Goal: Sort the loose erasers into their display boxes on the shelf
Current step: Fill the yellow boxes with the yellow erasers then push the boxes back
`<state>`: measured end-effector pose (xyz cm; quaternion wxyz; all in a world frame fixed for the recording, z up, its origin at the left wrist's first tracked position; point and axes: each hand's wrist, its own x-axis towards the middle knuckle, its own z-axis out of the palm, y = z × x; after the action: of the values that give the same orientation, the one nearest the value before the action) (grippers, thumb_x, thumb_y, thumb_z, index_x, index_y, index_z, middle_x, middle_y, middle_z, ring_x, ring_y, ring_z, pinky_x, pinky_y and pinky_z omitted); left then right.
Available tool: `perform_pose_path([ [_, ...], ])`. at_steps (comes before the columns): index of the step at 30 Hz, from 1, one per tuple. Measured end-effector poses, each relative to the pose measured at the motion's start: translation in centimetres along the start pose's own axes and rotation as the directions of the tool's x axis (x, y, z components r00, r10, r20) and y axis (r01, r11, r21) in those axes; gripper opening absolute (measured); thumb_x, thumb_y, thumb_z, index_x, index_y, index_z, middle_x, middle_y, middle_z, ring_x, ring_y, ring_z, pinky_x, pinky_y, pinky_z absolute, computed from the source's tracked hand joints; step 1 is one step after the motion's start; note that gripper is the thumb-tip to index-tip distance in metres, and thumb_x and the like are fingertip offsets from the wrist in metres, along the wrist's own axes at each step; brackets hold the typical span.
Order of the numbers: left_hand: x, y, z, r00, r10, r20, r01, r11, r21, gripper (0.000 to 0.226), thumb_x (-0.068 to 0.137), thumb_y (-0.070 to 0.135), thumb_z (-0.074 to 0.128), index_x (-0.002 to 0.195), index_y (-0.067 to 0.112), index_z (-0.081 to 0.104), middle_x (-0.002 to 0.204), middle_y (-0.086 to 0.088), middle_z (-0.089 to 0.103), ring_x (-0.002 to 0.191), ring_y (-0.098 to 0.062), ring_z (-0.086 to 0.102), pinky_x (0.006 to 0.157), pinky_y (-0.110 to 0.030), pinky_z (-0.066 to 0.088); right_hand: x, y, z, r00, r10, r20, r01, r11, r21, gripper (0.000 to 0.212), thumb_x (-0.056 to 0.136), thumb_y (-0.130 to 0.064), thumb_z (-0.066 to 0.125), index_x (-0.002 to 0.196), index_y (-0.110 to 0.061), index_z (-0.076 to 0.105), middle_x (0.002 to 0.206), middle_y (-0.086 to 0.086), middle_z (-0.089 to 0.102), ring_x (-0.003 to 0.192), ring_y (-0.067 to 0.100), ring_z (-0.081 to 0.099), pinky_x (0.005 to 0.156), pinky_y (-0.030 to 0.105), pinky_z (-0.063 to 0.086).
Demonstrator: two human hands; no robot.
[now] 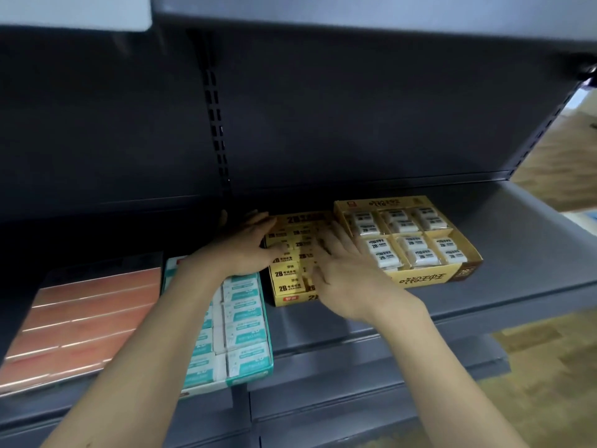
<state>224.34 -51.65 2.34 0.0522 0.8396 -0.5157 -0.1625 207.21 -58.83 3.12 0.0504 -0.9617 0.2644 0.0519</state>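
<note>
A yellow display box (290,298) of yellow 2B erasers (288,283) stands in the middle of the grey shelf (504,253). My left hand (248,245) lies flat over the box's left side, fingers straight, reaching toward its back. My right hand (342,270) rests flat on the erasers at the box's right side, fingers spread. Left of it stands a teal display box (258,373) filled with white-and-teal erasers (247,331). To the right a tan display box (423,278) holds white wrapped erasers (410,247) in compartments.
A reddish-brown box (84,315) lies at the shelf's far left. An upper shelf (355,21) hangs overhead, and a dark slotted back panel (216,124) closes the rear. Lower shelves (371,383) jut out below. Wood-pattern floor (549,383) shows at the right.
</note>
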Motion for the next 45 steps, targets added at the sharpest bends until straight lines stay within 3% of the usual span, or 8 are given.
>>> perform_pose_path([
  [3,0.2,0.2,-0.2,1.000,0.012,0.002,-0.012,0.999,0.046,0.070,0.092,0.059,0.032,0.149,0.031,0.003,0.157,0.009,-0.003,0.143,-0.009,-0.011,0.109,-0.043,-0.020,-0.7,1.5,-1.3,0.999,0.016,-0.046,-0.025,0.977,-0.213,0.058,0.095,-0.023,0.027,0.151,-0.015,0.013,0.158,0.007,-0.015,0.142,0.027,-0.024,0.112,0.052,-0.019],
  [7,-0.2,1.5,-0.2,0.999,0.050,-0.005,-0.050,0.996,0.074,0.090,0.080,0.074,0.036,0.149,0.031,-0.002,0.156,0.008,-0.010,0.142,-0.009,-0.016,0.113,-0.046,-0.017,-1.1,2.3,-1.4,0.999,0.041,0.027,-0.032,0.962,-0.273,0.050,0.094,-0.023,0.027,0.143,-0.017,0.035,0.158,0.004,-0.015,0.141,0.029,-0.026,0.108,0.057,-0.022],
  [10,-0.4,2.7,0.2,0.996,0.083,0.028,-0.086,0.991,0.107,0.102,0.072,0.079,0.042,0.148,0.030,-0.005,0.155,0.008,-0.016,0.141,-0.010,-0.020,0.113,-0.049,-0.016,-1.0,2.3,-1.1,0.997,0.026,0.072,-0.006,0.963,-0.270,0.051,0.094,-0.024,0.029,0.145,-0.015,0.030,0.158,0.002,-0.011,0.140,0.028,-0.027,0.108,0.056,-0.022],
  [16,-0.6,3.0,0.3,0.994,0.078,0.082,-0.086,0.991,0.104,0.086,0.081,0.068,0.045,0.148,0.033,0.004,0.157,0.007,-0.009,0.142,-0.011,-0.015,0.113,-0.047,-0.017,-0.2,2.9,-1.1,0.999,-0.005,0.048,0.011,0.991,-0.134,0.054,0.097,-0.025,0.028,0.150,-0.018,0.020,0.159,-0.001,-0.001,0.144,0.022,-0.019,0.112,0.054,-0.018],
  [21,-1.0,3.6,0.4,0.994,0.068,0.089,-0.075,0.994,0.078,0.082,0.085,0.067,0.038,0.149,0.031,0.001,0.156,0.006,-0.012,0.143,-0.012,-0.013,0.113,-0.042,-0.014,0.6,2.4,-0.5,0.999,-0.033,0.025,0.037,0.983,-0.179,0.054,0.098,-0.028,0.026,0.148,-0.009,0.021,0.157,0.005,0.018,0.146,0.022,-0.008,0.114,0.052,-0.014],
  [28,-1.1,3.6,1.0,0.995,0.053,0.087,-0.060,0.995,0.080,0.091,0.078,0.076,0.032,0.148,0.032,-0.005,0.155,0.006,-0.017,0.143,-0.016,-0.016,0.113,-0.038,-0.011,0.9,3.1,-1.2,0.992,-0.103,0.069,0.104,0.994,-0.013,0.054,0.098,-0.025,0.030,0.149,-0.013,0.019,0.158,0.000,0.012,0.145,0.016,-0.004,0.116,0.042,-0.008],
  [35,-0.9,2.6,0.6,0.992,0.051,0.117,-0.064,0.993,0.104,0.086,0.084,0.067,0.040,0.148,0.033,-0.005,0.155,0.008,-0.017,0.142,-0.012,-0.016,0.113,-0.041,-0.015,1.6,3.0,-1.1,0.991,-0.121,0.052,0.124,0.991,-0.059,0.051,0.098,-0.023,0.030,0.148,-0.014,0.025,0.157,-0.001,0.016,0.145,0.019,-0.003,0.116,0.044,-0.007],
  [45,-1.5,1.2,0.3,0.993,0.007,0.121,-0.020,0.994,0.108,0.090,0.077,0.077,0.027,0.147,0.034,-0.013,0.154,0.011,-0.018,0.142,-0.010,-0.014,0.111,-0.042,-0.020,4.1,3.0,-1.0,0.997,-0.046,0.058,0.058,0.974,-0.219,0.053,0.101,-0.031,0.021,0.151,-0.028,0.005,0.159,0.000,-0.008,0.143,0.023,-0.022,0.109,0.050,-0.021],
])
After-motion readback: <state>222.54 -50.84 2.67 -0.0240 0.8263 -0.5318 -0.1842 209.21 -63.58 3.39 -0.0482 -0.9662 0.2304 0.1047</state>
